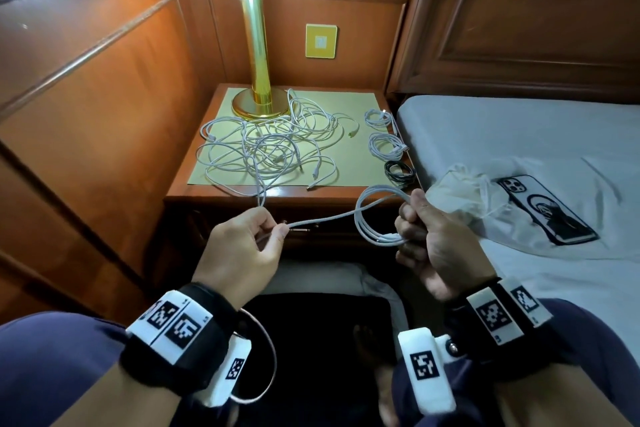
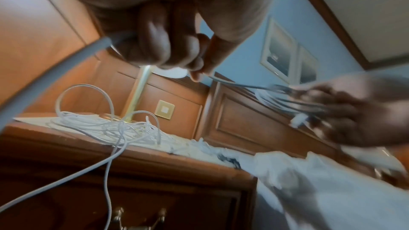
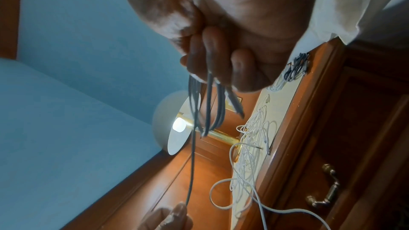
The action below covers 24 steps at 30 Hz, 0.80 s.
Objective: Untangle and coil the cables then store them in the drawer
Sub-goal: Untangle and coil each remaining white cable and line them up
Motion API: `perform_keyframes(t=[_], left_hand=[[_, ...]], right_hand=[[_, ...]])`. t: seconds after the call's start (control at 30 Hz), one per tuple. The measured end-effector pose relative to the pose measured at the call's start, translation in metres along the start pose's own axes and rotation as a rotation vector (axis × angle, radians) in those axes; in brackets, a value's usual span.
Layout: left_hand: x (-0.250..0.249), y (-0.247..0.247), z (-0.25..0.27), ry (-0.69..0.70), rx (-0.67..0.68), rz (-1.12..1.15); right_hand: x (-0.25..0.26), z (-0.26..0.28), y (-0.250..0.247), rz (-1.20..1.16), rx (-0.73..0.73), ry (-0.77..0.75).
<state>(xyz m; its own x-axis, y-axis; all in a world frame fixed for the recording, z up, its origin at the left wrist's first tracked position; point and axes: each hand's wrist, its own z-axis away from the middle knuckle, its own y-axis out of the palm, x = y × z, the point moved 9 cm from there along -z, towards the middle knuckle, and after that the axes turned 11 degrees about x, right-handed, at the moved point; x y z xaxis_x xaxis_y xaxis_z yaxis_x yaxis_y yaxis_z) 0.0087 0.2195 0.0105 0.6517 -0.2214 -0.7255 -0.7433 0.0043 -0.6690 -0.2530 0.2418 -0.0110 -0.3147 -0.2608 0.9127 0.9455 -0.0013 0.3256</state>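
Coiling a white cable [image 1: 322, 220] in front of the nightstand [image 1: 221, 199]. The right hand [image 1: 433, 239] is closed around the gathered loops [image 1: 372, 222]; its grip holds them together at one side. The left hand [image 1: 242, 246] pinches the free run between thumb and fingertips, and the cable stretches between the two hands. Beyond the left grip it trails up to the tangle [image 1: 266, 146] on the tabletop, in front of the lamp [image 1: 258, 104]. Three finished coils [image 1: 384, 142] lie right of the tangle. The cable looks light, limp and smooth, likely to spring open; best held where the loops cross. The drawer handle [image 3: 325, 186] sits below the tabletop edge.
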Motion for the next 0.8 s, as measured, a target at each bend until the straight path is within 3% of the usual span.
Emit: perform_keyframes(t=[0.1, 0.2, 0.47, 0.63, 0.8], left_hand=[[0.01, -0.024, -0.01, -0.06, -0.136, -0.009], [0.02, -0.039, -0.018, -0.084, -0.185, 0.022], [0.013, -0.006, -0.011, -0.03, -0.038, -0.021], [0.013, 0.028, -0.006, 0.012, 0.078, 0.001], [-0.002, 0.054, 0.005, 0.139, 0.14, -0.094]], right_hand=[[-0.002, 0.002, 0.006, 0.041, 0.091, 0.1], [-0.005, 0.004, 0.015, 0.019, 0.155, 0.155], [0.01, 0.01, 0.025, -0.354, 0.22, 0.067], [0.012, 0.012, 0.03, -0.437, 0.269, 0.021], [0.013, 0.011, 0.03, -0.45, 0.288, -0.002]])
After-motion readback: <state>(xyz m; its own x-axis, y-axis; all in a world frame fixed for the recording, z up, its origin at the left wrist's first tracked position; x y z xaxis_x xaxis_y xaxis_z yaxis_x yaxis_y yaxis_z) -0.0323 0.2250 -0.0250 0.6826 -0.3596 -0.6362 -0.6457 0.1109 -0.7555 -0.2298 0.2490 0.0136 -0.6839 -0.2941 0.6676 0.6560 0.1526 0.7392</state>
